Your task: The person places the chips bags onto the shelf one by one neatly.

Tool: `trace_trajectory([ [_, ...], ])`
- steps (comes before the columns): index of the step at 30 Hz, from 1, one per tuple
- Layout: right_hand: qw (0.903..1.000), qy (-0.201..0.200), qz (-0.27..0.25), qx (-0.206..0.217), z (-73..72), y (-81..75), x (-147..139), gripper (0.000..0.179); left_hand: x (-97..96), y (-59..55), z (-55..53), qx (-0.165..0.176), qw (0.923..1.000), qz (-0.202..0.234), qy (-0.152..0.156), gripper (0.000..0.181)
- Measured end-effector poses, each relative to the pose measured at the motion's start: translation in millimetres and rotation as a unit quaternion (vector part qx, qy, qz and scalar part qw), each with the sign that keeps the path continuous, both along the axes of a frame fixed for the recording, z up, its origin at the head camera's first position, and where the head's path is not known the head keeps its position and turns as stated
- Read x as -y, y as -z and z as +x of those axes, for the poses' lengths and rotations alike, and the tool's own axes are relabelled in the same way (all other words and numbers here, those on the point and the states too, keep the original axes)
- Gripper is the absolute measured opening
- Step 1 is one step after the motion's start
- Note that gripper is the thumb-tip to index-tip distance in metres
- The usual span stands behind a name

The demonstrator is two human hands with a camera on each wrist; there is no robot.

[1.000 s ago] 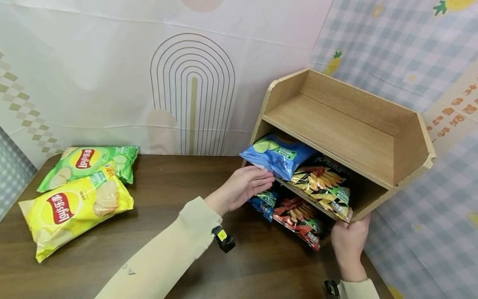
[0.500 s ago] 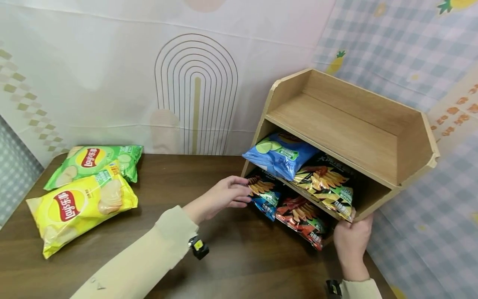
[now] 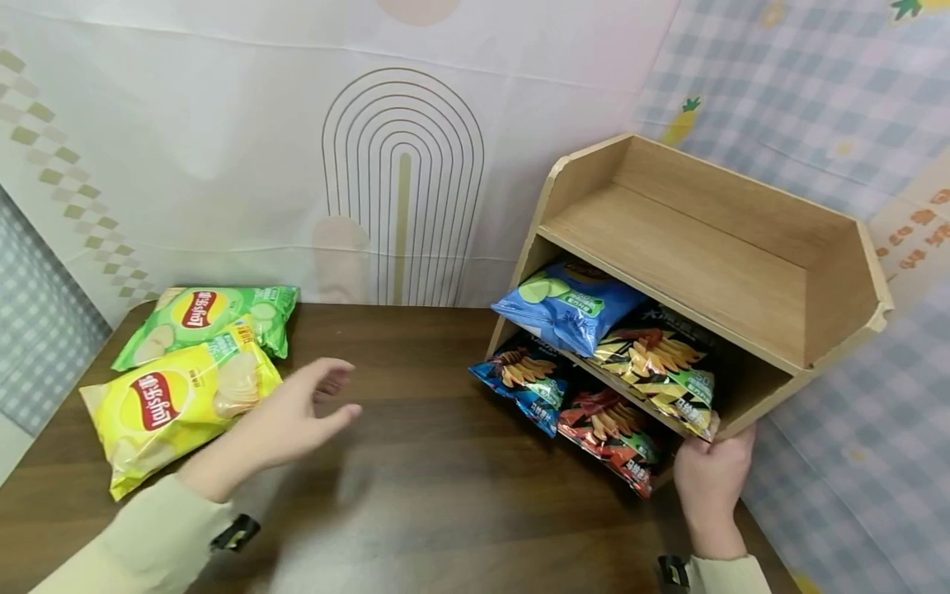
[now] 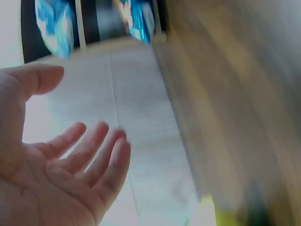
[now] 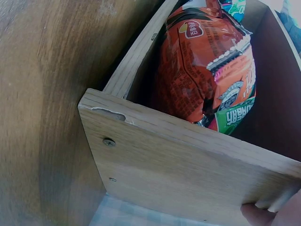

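My left hand (image 3: pixel 297 417) is over the table beside a yellow chip bag (image 3: pixel 178 396), thumb and fingers spread and holding nothing. In the left wrist view its palm (image 4: pixel 51 188) and relaxed fingers show bare. My right hand (image 3: pixel 714 470) grips the side panel of a wooden shelf (image 3: pixel 690 239) near its lower front corner; in the right wrist view, fingertips (image 5: pixel 258 214) lie against that panel. On the shelf's middle level sit a blue chip bag (image 3: pixel 567 305) and a black-and-yellow chip bag (image 3: pixel 656 363). Below them lie a dark blue chip bag (image 3: pixel 523 379) and a red chip bag (image 3: pixel 609 433).
A green chip bag (image 3: pixel 208 318) lies at the back left, partly under the yellow one. The brown table (image 3: pixel 416 462) meets a printed cloth (image 3: pixel 260 165) at its back edge. Checked cloth (image 3: pixel 831 462) hangs close to the shelf's right side.
My left hand has left the blue bag on the middle level, passed the dark blue bag below and swung left towards the yellow bag. My right hand keeps its grip on the shelf.
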State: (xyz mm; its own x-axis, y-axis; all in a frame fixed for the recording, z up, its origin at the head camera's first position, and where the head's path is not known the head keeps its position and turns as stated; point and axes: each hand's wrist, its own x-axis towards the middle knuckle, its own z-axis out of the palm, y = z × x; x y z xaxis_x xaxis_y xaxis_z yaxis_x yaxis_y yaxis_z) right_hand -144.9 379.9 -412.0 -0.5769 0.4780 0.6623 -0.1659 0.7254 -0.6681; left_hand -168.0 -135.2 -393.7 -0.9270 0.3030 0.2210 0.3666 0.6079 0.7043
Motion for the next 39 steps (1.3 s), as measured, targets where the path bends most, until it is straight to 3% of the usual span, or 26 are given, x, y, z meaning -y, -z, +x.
trace_trajectory([
  [5, 1.0, 0.0, 0.002, 0.004, 1.4, -0.7, -0.8, 0.038, 52.3, -9.8, -3.7, -0.04, 0.9926, -0.076, -0.086, 0.069],
  [9, 0.9999, 0.003, -0.001, 0.012, 1.8, -1.4, -0.1, 0.038, 89.5, -6.7, -9.6, -0.042, 0.9775, -0.124, -0.165, 0.087],
  [12, 0.9999, 0.003, -0.001, 0.012, 2.2, -2.6, 1.2, 0.038, 111.6, 1.7, -13.3, -0.013, 0.9631, -0.157, -0.218, 0.101],
  [15, 1.0, 0.001, 0.003, 0.008, 2.4, -2.6, 1.9, 0.039, 125.5, 10.0, -14.9, 0.043, 0.9529, -0.179, -0.241, 0.113],
  [19, 1.0, 0.001, 0.005, 0.007, 1.7, -1.6, 1.7, 0.039, 134.8, 17.4, -14.0, 0.125, 0.9469, -0.193, -0.225, 0.122],
  [22, 1.0, 0.001, 0.007, 0.006, 1.3, -1.7, 1.5, 0.038, 136.8, 20.6, -13.6, 0.152, 0.9468, -0.2, -0.201, 0.123],
  [29, 0.9999, 0.007, 0.008, -0.008, 0.4, -2.6, 0.1, 0.036, 126.2, 21.5, -8.2, 0.122, 0.9539, -0.229, -0.151, 0.119],
  [39, 0.9999, 0.01, 0.011, -0.004, 0.5, -1.7, 0.3, 0.037, 86.5, 17.2, 2.9, 0.069, 0.9619, -0.254, -0.075, 0.096],
])
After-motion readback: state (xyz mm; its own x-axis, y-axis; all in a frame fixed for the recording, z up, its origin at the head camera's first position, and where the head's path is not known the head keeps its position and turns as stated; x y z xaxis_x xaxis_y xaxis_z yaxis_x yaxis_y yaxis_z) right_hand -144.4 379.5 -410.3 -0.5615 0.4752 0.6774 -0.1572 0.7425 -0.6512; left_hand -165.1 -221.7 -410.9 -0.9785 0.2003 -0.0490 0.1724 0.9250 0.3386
